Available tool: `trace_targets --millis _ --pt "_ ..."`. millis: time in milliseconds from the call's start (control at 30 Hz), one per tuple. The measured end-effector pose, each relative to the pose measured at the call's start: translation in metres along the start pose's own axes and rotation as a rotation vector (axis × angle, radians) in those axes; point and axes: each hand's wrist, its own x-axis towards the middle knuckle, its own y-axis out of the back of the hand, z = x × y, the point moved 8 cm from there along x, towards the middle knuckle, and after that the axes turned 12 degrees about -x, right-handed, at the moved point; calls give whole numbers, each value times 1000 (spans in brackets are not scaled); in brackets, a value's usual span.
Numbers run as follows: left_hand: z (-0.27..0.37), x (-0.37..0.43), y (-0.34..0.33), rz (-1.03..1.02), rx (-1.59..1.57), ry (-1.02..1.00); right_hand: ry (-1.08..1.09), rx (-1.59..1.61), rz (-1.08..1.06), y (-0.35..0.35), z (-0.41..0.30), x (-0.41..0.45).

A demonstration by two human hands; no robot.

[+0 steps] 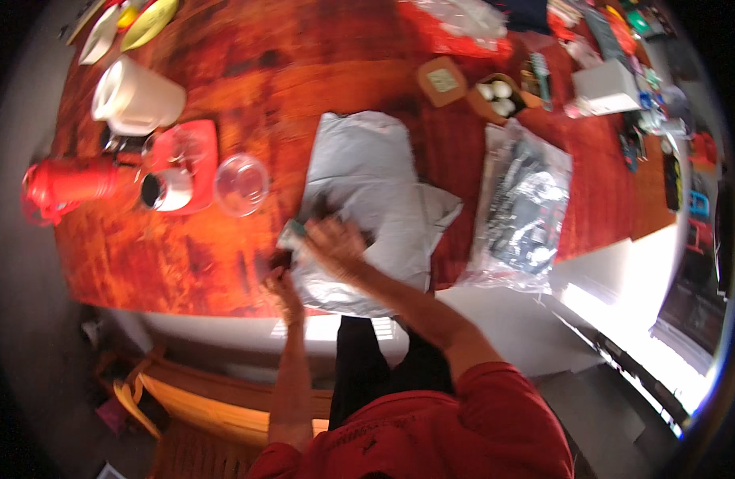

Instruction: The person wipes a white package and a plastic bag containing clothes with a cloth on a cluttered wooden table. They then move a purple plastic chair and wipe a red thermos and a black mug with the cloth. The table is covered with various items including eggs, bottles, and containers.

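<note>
A large grey plastic mailing bag [367,173] lies on the reddish wooden table in front of me, its near end at the table's edge. My right hand [336,244] is over the lower left part of the bag, blurred, with its fingers spread. Against its left side is a small greenish-white item [292,235], too blurred to name; whether the hand grips it is unclear. Just off the bag's lower left edge is my left hand [281,292], its fingers bent close to a small dark patch [281,259]. What those fingers hold cannot be made out.
To the right lies a clear plastic bag [523,203] with dark contents. Behind it stand an open box of white eggs [498,99] and a white box [607,88]. At left are a clear plastic tub [241,184], a mug [174,189], a red flask [74,182] and a pitcher [143,99].
</note>
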Motion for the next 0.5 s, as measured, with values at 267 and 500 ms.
trace_targets --millis 267,500 --pt "61 26 -12 -134 340 163 -39 221 -352 25 -18 -116" --pt "97 35 -59 -319 121 248 -66 199 -295 10 22 -90"
